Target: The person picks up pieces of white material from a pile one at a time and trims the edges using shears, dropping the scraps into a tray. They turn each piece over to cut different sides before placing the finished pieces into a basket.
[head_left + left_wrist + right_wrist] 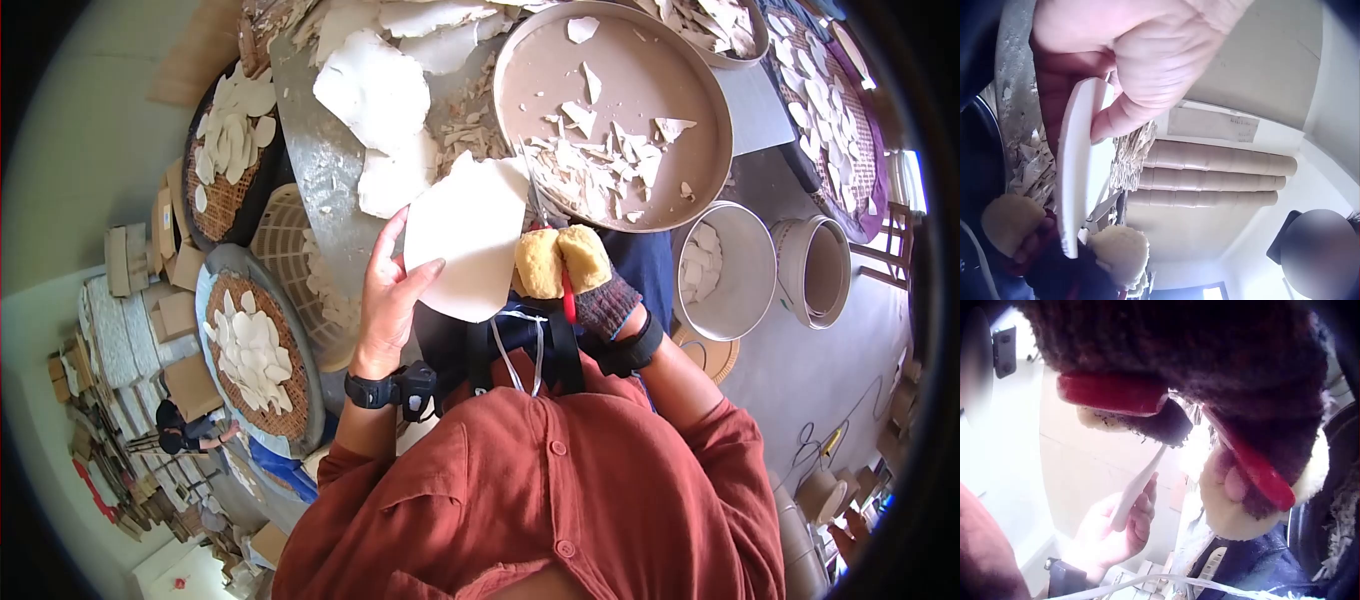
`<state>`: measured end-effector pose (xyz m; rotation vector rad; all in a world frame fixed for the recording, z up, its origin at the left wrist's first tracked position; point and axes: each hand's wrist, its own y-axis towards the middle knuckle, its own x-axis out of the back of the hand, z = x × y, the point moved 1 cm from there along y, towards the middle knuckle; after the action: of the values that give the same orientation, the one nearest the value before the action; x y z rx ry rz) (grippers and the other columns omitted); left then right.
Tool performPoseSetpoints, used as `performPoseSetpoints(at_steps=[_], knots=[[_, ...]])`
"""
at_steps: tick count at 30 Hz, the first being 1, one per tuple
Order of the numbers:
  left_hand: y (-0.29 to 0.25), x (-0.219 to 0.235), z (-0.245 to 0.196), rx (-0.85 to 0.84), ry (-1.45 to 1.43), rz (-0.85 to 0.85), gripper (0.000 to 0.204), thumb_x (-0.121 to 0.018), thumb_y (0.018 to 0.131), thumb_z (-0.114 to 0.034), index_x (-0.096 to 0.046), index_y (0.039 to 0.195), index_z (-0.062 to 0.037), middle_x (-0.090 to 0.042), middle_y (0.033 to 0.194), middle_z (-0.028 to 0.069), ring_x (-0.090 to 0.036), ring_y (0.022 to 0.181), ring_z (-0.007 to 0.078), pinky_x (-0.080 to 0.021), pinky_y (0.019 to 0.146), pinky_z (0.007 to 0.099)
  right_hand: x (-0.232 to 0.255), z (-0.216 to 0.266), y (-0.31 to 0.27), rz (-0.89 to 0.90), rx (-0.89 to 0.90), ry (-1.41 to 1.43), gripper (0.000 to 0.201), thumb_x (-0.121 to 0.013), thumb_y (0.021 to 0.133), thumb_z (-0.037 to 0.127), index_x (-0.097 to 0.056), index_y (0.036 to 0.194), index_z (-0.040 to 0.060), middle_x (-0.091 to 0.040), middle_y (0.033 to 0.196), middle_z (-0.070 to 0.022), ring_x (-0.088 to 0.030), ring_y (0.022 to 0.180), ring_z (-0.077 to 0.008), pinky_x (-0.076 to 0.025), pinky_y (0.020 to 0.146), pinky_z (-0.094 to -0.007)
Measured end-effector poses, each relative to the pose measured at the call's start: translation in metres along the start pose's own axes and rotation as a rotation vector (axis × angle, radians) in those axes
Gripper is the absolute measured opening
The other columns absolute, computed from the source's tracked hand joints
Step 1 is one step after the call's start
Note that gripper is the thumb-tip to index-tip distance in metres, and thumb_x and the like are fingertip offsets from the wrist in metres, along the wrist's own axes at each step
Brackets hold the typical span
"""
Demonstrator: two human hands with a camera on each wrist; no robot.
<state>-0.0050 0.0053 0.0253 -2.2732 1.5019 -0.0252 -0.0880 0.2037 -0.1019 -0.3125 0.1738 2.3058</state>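
Observation:
My left hand [388,300] pinches a smooth white flat piece [468,245] with rounded edges, thumb on one face and fingers behind. In the left wrist view the piece [1072,169] shows edge-on as a thick slab. My right hand [608,305] wears a dark knitted glove with yellow foam pads [541,264] on it. It grips a pair of shears with red handles [1260,469], whose metal blades [533,185] point away from me beside the piece's right edge. In the right wrist view the handles stand apart.
A large round tray [715,130] with white offcuts lies ahead, next to bigger white sheets [375,90] on a metal table [325,165]. Woven trays [228,290] of cut pieces stand at left. Right of me are a round bin [735,300] with white pieces and another bin [822,270].

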Motion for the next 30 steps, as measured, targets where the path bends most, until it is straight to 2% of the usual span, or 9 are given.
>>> performPoseSetpoints(at_steps=[5, 6, 8, 9, 12, 20, 24, 27, 30], knots=[[-0.007, 0.003, 0.008, -0.103, 0.118, -0.006, 0.076, -0.058, 0.078, 0.006, -0.018, 0.142, -0.0026, -0.049, 0.125, 0.0157, -0.051, 0.112, 0.0195, -0.042, 0.096, 0.0336, 0.000, 0.012, -0.005, 0.031, -0.226, 0.498, 0.021, -0.053, 0.087, 0.008, -0.058, 0.106, 0.0005, -0.064, 0.102, -0.0111, -0.062, 0.094, -0.0226, -0.048, 0.085, -0.0313], [-0.007, 0.005, 0.010, -0.098, 0.075, -0.053, 0.076, -0.059, 0.078, 0.006, -0.018, 0.142, -0.0026, -0.050, 0.124, 0.0159, -0.052, 0.111, 0.0193, -0.042, 0.095, 0.0335, 0.002, 0.014, -0.005, 0.053, -0.128, 0.190, 0.021, -0.053, 0.088, 0.009, -0.058, 0.107, 0.0002, -0.064, 0.103, -0.0106, -0.062, 0.094, -0.0216, -0.048, 0.085, -0.0310], [-0.002, 0.019, 0.020, -0.151, 0.026, -0.211, 0.071, -0.058, 0.080, 0.005, -0.021, 0.140, -0.0021, -0.055, 0.115, 0.0158, -0.057, 0.102, 0.0184, -0.046, 0.090, 0.0323, -0.004, 0.037, -0.003, 0.059, -0.341, 0.799, 0.019, -0.051, 0.089, 0.008, -0.058, 0.104, -0.0007, -0.064, 0.103, -0.0109, -0.063, 0.094, -0.0219, -0.049, 0.083, -0.0317], [0.003, 0.020, 0.023, -0.261, -0.015, -0.330, 0.065, -0.055, 0.083, 0.004, -0.023, 0.139, -0.0018, -0.058, 0.109, 0.0141, -0.058, 0.097, 0.0175, -0.048, 0.087, 0.0300, -0.006, 0.035, -0.004, 0.052, -0.353, 0.726, 0.020, -0.058, 0.083, 0.012, -0.058, 0.101, 0.0022, -0.064, 0.098, -0.0126, -0.063, 0.090, -0.0262, -0.049, 0.079, -0.0329], [0.014, 0.023, 0.035, -0.399, -0.024, -0.508, 0.063, -0.054, 0.084, 0.004, -0.023, 0.139, -0.0027, -0.054, 0.113, 0.0145, -0.059, 0.094, 0.0181, -0.053, 0.076, 0.0293, -0.009, 0.026, -0.005, 0.175, -0.036, -0.292, 0.033, -0.069, 0.070, 0.020, -0.059, 0.098, 0.0067, -0.062, 0.092, -0.0128, -0.061, 0.085, -0.0301, -0.050, 0.075, -0.0340], [0.023, 0.033, 0.025, -0.283, 0.121, -0.439, 0.066, -0.057, 0.082, 0.003, -0.024, 0.139, -0.0046, -0.044, 0.125, 0.0141, -0.054, 0.105, 0.0191, -0.056, 0.068, 0.0269, -0.013, 0.043, -0.014, 0.158, -0.204, -0.193, 0.042, -0.072, 0.063, 0.027, -0.059, 0.098, 0.0089, -0.063, 0.091, -0.0092, -0.061, 0.084, -0.0292, -0.050, 0.075, -0.0349], [0.021, 0.024, 0.014, -0.277, 0.075, -0.487, 0.065, -0.058, 0.081, 0.004, -0.027, 0.137, -0.0036, -0.044, 0.126, 0.0126, -0.051, 0.110, 0.0186, -0.053, 0.076, 0.0264, -0.012, 0.043, -0.013, 0.260, 0.187, -0.618, 0.024, -0.065, 0.085, 0.020, -0.060, 0.101, 0.0030, -0.065, 0.098, -0.0064, -0.063, 0.087, -0.0161, -0.051, 0.079, -0.0303], [0.023, 0.028, 0.016, -0.294, 0.036, -0.478, 0.064, -0.059, 0.080, 0.005, -0.029, 0.135, -0.0013, -0.043, 0.128, 0.0119, -0.049, 0.112, 0.0181, -0.048, 0.088, 0.0275, -0.016, 0.033, -0.013, 0.166, -0.258, 0.089, 0.019, -0.059, 0.088, 0.016, -0.059, 0.101, 0.0018, -0.064, 0.098, -0.0077, -0.063, 0.092, -0.0203, -0.050, 0.083, -0.0334], [0.025, 0.030, 0.012, -0.310, 0.102, -0.413, 0.063, -0.059, 0.080, 0.006, -0.030, 0.135, -0.0006, -0.043, 0.128, 0.0117, -0.049, 0.112, 0.0180, -0.043, 0.095, 0.0286, -0.019, 0.020, -0.009, 0.092, -0.391, 0.808, 0.016, -0.053, 0.091, 0.012, -0.057, 0.102, 0.0002, -0.063, 0.099, -0.0099, -0.062, 0.095, -0.0241, -0.050, 0.087, -0.0362]])
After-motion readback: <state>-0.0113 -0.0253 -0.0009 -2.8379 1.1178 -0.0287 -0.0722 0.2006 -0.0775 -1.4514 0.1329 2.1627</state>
